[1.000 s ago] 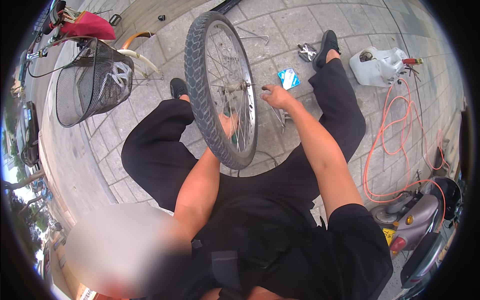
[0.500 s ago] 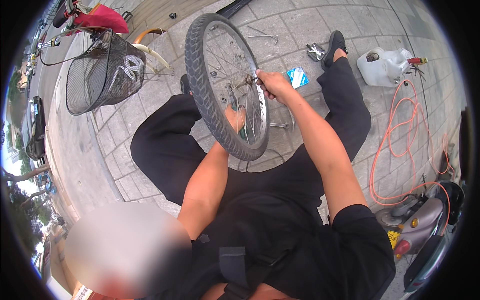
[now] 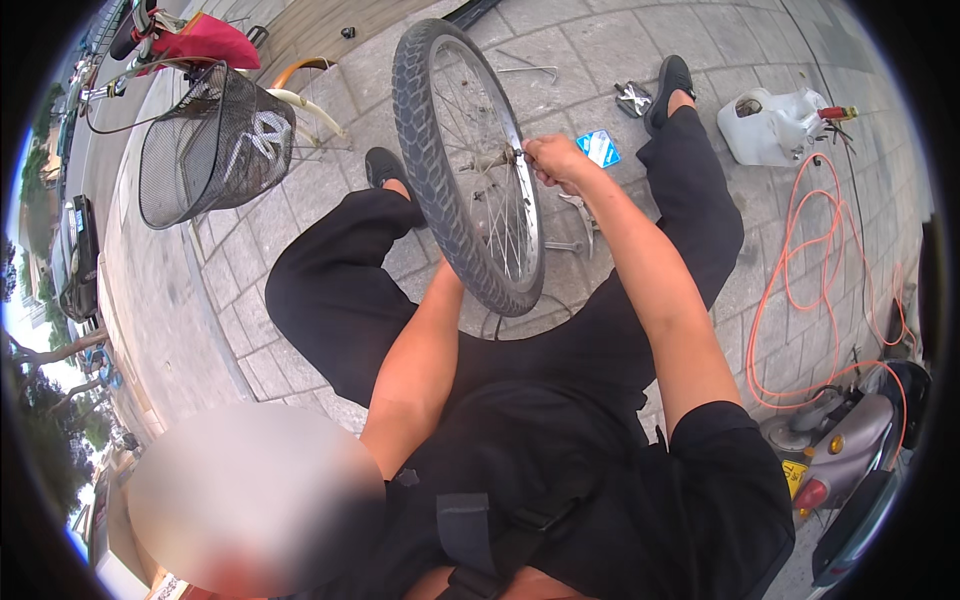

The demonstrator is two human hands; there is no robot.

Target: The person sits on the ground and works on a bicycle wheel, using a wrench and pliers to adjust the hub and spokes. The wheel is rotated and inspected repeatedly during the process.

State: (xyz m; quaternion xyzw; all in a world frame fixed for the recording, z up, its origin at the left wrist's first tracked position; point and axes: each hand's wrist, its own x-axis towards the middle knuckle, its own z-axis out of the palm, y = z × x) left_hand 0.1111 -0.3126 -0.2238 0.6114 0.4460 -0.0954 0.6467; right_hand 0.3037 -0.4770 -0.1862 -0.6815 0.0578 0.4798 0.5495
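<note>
A bicycle wheel (image 3: 420,130) with a knobbly black tyre stands tilted between my legs, its spokes and hub axle (image 3: 490,160) in view. My right hand (image 3: 556,162) is closed at the axle's right end, against something small and dark that I cannot make out. Behind the tyre's lower left side goes my left forearm (image 3: 425,335); the hand itself is hidden by the wheel. On the paving just right of the wheel lie a plier-like tool (image 3: 580,218) and a wrench (image 3: 562,246).
A blue and white packet (image 3: 598,149), a bent metal rod (image 3: 530,70) and a small silver part (image 3: 632,99) lie beyond. At right are a cut white jug (image 3: 770,125), an orange hose (image 3: 755,330) and a scooter (image 3: 850,440). A bicycle basket (image 3: 215,160) is at left.
The wheel has shifted slightly right and turned. My left hand, seen through the spokes beside something green before, is now hidden behind the tyre. My right hand has moved slightly right with the axle.
</note>
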